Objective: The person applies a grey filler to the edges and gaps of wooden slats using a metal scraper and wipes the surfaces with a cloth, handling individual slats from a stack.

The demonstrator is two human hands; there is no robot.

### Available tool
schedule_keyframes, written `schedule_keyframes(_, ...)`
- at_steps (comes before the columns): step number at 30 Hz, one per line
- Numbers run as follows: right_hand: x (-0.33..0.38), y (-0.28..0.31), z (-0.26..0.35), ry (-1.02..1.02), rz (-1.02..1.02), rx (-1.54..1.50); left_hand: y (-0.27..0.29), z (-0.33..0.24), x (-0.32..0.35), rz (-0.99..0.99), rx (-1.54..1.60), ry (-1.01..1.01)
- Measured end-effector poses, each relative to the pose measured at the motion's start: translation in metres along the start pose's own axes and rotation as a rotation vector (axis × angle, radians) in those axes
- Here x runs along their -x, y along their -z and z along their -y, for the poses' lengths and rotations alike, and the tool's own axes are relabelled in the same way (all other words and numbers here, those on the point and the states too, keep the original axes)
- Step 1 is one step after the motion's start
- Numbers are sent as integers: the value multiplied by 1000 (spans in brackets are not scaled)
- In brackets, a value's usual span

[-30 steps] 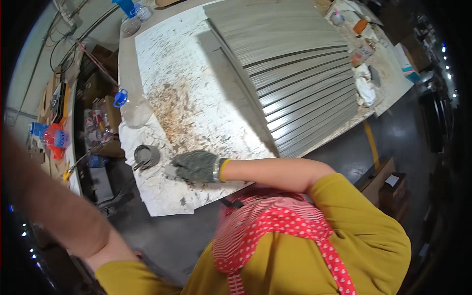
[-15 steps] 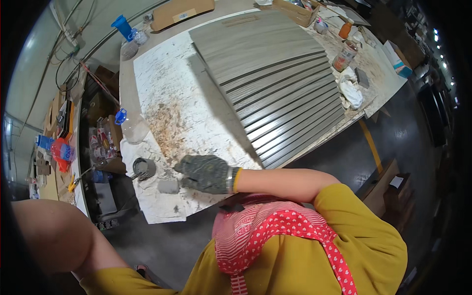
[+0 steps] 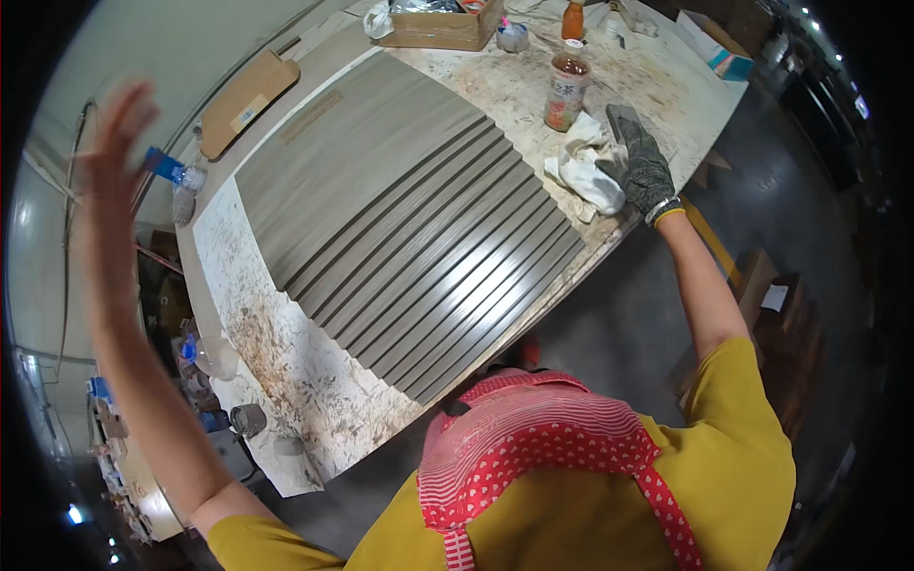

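Touching dark-grey rectangular block partly under grey-gloved right hand, can't tell if pinched, probably light and stiff, best gripped by long sides, with bare left hand raised, loosely spread.

LIGHT: tabletop brightly lit, floor left dim | GLARE: white streaks cast on grooved panel, right of centre | BLUR: left hand smeared by motion, upper left | LAMPS: blown out, lower left | EDGES: straight lines bowed, corners swallowed by black fisheye rim
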State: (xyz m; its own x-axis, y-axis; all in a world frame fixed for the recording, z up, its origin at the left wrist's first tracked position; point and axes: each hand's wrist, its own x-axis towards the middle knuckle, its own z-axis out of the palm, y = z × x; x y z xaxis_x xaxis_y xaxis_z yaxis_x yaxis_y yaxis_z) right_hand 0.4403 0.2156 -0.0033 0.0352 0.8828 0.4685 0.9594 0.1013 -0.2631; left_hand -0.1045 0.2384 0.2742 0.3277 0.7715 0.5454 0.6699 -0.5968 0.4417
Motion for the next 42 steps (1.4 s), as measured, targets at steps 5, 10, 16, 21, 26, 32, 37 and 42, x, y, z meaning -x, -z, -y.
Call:
schedule_keyframes(5,13,-60,-6,66,281,105,-48,127,61,99,-209,216)
schedule_keyframes(10,26,-98,-38,119,62,-123,-104,172,105,189,-464,127)
schedule_keyframes(16,-35,11,86,153,-139,-344,-113,165,96,397,-435,67)
schedule_keyframes(21,-22,-38,278,504,556,-798,-135,186,98,292,-611,-168)
schedule_keyframes(26,-20,-74,380,844,116,-460,-148,215,107,255,-432,66)
schedule_keyframes(32,-74,-59,202,501,-84,77,-132,164,108,327,-405,229)
schedule_keyframes(37,-99,-32,150,117,-131,-219,-134,185,113,310,-438,226)
schedule_keyframes(42,-76,-46,203,175,-122,-300,-135,172,104,305,-445,205)
